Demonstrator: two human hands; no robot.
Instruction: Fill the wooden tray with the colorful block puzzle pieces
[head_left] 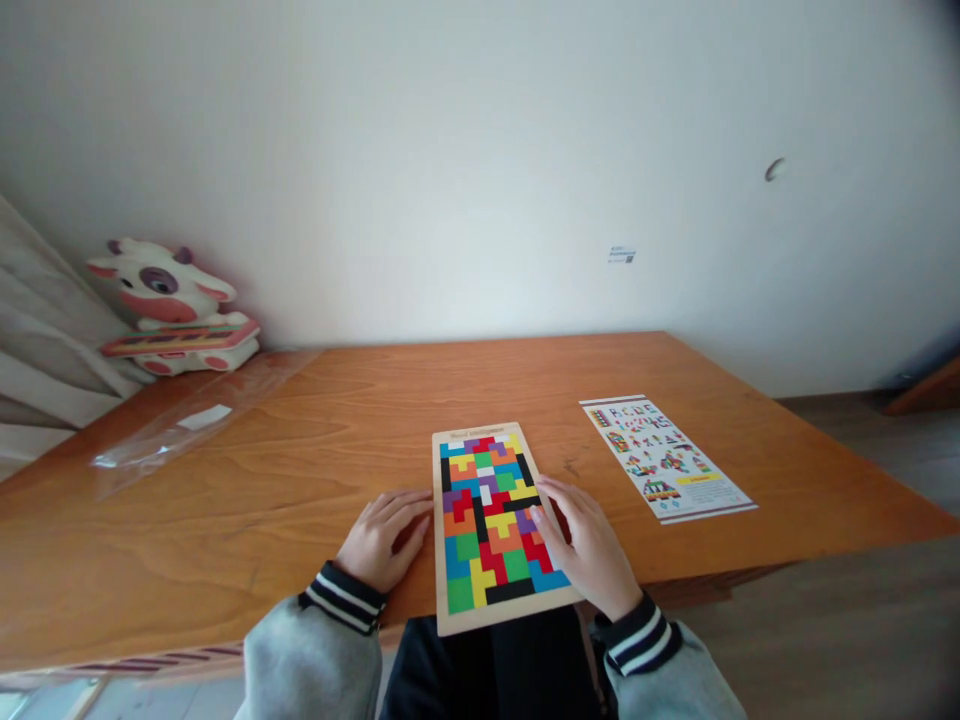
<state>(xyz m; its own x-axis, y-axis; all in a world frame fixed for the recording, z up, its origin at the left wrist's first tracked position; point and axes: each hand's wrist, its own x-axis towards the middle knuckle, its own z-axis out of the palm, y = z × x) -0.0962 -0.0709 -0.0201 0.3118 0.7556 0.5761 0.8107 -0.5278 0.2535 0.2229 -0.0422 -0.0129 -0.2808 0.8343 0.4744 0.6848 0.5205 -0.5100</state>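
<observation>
A wooden block puzzle board (441,550) lies on the table, with its near end reaching past the front edge over the lap. Colourful tetris-like pieces (491,480) fill its frame. My left hand (384,538) rests on the table just left of the board, palm down, fingertips at its left edge and thumb apart from the fingers. Over the board's right edge lies my right hand (592,550), fingers apart, with fingertips at the pieces near the right side. Neither hand has a piece between its fingers. The right hand hides part of the board's right rim.
To the right lies a printed instruction sheet (664,455) with colourful patterns. A clear plastic bag (202,425) with a white label is on the left. A cow-shaped toy keyboard (180,310) stands at the back left, beside a curtain (52,310). The wooden table (360,400) meets a white wall.
</observation>
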